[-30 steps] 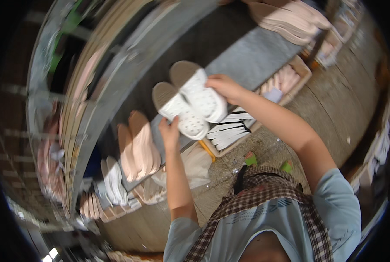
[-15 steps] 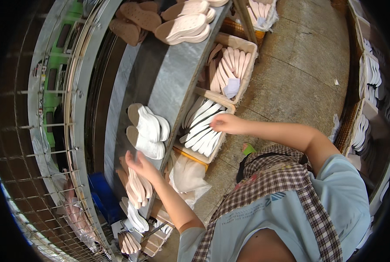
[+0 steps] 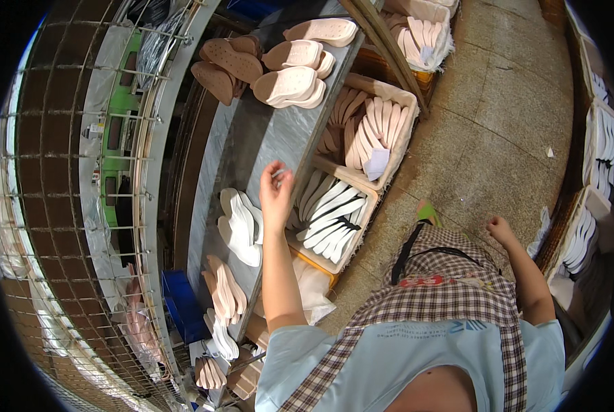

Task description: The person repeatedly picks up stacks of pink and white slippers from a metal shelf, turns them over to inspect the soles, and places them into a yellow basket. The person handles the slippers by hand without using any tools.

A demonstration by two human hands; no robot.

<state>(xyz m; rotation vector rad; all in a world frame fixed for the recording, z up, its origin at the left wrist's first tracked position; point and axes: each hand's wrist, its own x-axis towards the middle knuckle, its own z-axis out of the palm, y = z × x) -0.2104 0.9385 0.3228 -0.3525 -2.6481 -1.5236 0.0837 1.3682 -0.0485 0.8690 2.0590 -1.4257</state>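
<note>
My left hand (image 3: 276,191) is raised over the edge of the grey bench (image 3: 269,137), its fingers half curled with the thumb apart, and I see nothing held. Just below it on the bench rests a stack of white shoe insoles (image 3: 237,228). Farther up lie pale pink insoles (image 3: 286,84) in stacks, beside brown perforated insoles (image 3: 230,63). My right hand (image 3: 502,230) hangs over the floor on the right, away from the bench. Its fingers are curled in and hold nothing that I can see.
Lined crates along the bench hold white insoles (image 3: 331,220) and pink insoles (image 3: 374,134). A blue bin (image 3: 183,305) and more pink insoles (image 3: 223,288) are at the lower left. Wire mesh (image 3: 60,206) rises on the left. More crates (image 3: 582,240) line the right side.
My left hand has moved up along the bench, away from the lower pink insoles. My right hand has left the white-insole crate and swung right. Tan faces on the bench's white insoles no longer show.
</note>
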